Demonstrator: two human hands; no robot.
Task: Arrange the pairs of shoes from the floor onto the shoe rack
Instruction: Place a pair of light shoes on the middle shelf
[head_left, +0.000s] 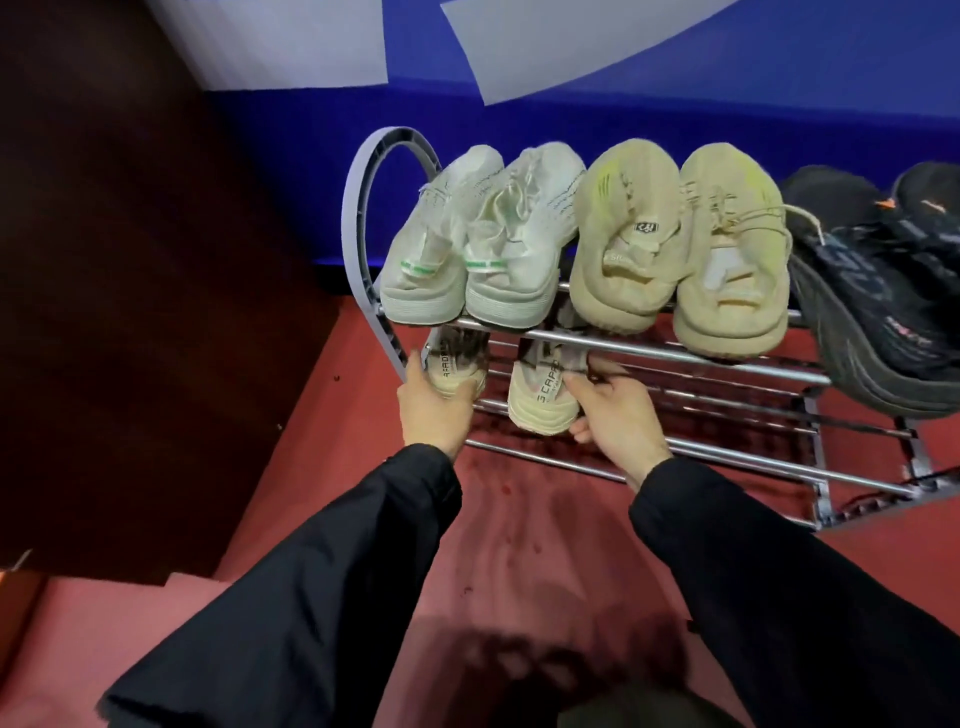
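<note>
A metal shoe rack (675, 356) with a grey arched side stands against the blue wall. On its top shelf sit a white pair with green heel stripes (478, 234), a beige pair (680, 239) and a black pair (883, 280). On the lower shelf are two cream sneakers with black lettering on the heels. My left hand (434, 402) grips the heel of the left sneaker (460, 371). My right hand (618, 410) holds the right sneaker (543, 397) by its side. Both sneakers point toe-first into the rack, their fronts hidden under the top shelf.
Red carpet (519, 545) covers the floor in front of the rack. A dark brown cabinet or door (130, 260) stands at the left. The right part of the lower shelf holds bare chrome bars (753, 415). My black sleeves fill the foreground.
</note>
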